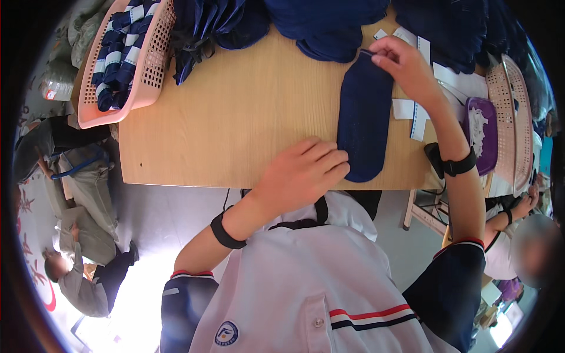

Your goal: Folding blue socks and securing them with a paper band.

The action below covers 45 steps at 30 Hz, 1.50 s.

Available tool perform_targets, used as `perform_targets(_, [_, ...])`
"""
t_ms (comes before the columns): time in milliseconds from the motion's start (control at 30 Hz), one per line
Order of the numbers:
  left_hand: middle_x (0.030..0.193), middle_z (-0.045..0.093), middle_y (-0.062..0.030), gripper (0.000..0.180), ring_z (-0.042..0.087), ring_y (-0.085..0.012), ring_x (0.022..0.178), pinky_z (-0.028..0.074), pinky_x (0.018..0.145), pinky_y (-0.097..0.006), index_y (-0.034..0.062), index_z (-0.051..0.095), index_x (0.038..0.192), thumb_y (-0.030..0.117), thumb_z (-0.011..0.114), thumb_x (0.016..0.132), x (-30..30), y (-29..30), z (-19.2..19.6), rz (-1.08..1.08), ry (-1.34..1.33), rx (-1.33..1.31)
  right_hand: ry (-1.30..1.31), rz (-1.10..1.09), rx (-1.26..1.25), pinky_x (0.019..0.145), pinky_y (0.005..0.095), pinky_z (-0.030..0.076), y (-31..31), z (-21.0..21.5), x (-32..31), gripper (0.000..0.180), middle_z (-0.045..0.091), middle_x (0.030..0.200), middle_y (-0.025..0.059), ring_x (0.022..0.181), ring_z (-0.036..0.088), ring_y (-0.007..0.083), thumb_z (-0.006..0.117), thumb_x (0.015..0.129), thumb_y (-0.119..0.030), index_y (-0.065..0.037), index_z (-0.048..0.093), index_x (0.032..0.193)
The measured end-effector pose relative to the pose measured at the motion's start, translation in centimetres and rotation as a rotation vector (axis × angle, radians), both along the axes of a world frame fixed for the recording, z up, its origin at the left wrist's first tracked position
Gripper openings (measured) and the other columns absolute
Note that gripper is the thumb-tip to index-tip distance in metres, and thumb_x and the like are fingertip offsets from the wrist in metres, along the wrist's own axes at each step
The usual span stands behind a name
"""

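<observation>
A navy sock-like piece of fabric [364, 120] lies flat and lengthwise on the wooden table, its rounded end towards me. At its far end, my right hand [403, 62] pinches the edge between thumb and fingers. My left hand [309, 167] is beside the near left edge, fingers curled together and fingertips at the cloth; its thumb and anything in its grasp are hidden. White paper strips with blue marks [418, 122] lie to the right of the fabric. Beyond it rises a pile of navy fabric pieces [323, 29].
A pink basket [154, 70] at the far left holds rolled navy bundles with white bands. To the right stand a purple tray [485, 156] of white pieces and a pale basket [506, 132]. More navy stacks [441, 29] line the back. Other people sit at both sides.
</observation>
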State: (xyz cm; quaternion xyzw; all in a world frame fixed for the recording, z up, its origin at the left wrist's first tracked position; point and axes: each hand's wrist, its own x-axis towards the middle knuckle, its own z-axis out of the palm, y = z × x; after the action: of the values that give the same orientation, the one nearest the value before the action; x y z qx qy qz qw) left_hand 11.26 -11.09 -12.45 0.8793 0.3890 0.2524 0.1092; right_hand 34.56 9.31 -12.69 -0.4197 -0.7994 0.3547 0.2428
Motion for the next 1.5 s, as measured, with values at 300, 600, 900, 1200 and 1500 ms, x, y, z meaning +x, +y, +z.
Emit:
perform_targets(300, [0.115, 0.067, -0.0013, 0.029, 0.060, -0.0183, 0.110, 0.046, 0.098, -0.031, 0.0073, 0.070, 0.107, 0.010, 0.064, 0.078, -0.3, -0.7, 1.0, -0.142, 0.039, -0.052, -0.284, 0.205, -0.006, 0.079, 0.0316, 0.048, 0.4, 2.6, -1.1, 0.022, 0.060, 0.093, 0.0077, 0.086, 0.059, 0.0193, 0.071, 0.087, -0.010, 0.000, 0.058, 0.101])
perform_targets(600, [0.134, 0.061, -0.0059, 0.043, 0.047, -0.0230, 0.137, 0.032, 0.113, -0.044, 0.0054, 0.064, 0.126, 0.022, 0.068, 0.087, 0.3, 2.2, 2.5, -0.141, -0.067, -0.201, -0.208, 0.289, -0.445, 0.067, 0.0226, 0.045, 0.0, 7.0, -1.3, 0.020, 0.055, 0.075, -0.0036, 0.072, 0.052, 0.0038, 0.074, 0.082, 0.000, 0.000, 0.055, 0.088])
perform_targets(900, [0.136, 0.061, -0.0090, 0.061, 0.047, -0.0223, 0.138, 0.012, 0.123, -0.055, 0.0035, 0.058, 0.135, 0.048, 0.062, 0.093, -0.6, 3.7, 0.0, -0.166, 0.178, -0.256, -0.069, 0.141, 0.171, 0.077, 0.0350, 0.058, -11.9, 5.7, -0.4, 0.016, 0.074, 0.105, 0.0138, 0.090, 0.071, 0.0289, 0.072, 0.076, 0.006, 0.003, 0.063, 0.088])
perform_targets(1200, [0.119, 0.068, -0.0104, 0.062, 0.053, -0.0258, 0.129, 0.013, 0.125, -0.051, 0.0009, 0.073, 0.107, 0.059, 0.055, 0.093, -0.6, 3.3, -0.2, -0.160, 0.227, -0.121, -0.055, 0.275, 0.748, 0.091, 0.0439, 0.059, -17.8, 0.6, 0.9, 0.015, 0.072, 0.115, 0.0169, 0.108, 0.070, 0.0329, 0.074, 0.081, -0.002, 0.001, 0.060, 0.083])
perform_targets(1500, [0.118, 0.067, -0.0070, 0.053, 0.054, -0.0216, 0.128, 0.013, 0.126, -0.051, 0.0069, 0.072, 0.104, 0.057, 0.057, 0.092, -1.3, 3.5, 0.4, -0.224, 0.330, -0.183, -0.082, 0.212, 0.626, 0.100, 0.0440, 0.052, -20.6, -2.1, 1.1, 0.017, 0.070, 0.124, 0.0126, 0.117, 0.066, 0.0286, 0.075, 0.081, -0.004, -0.003, 0.064, 0.094])
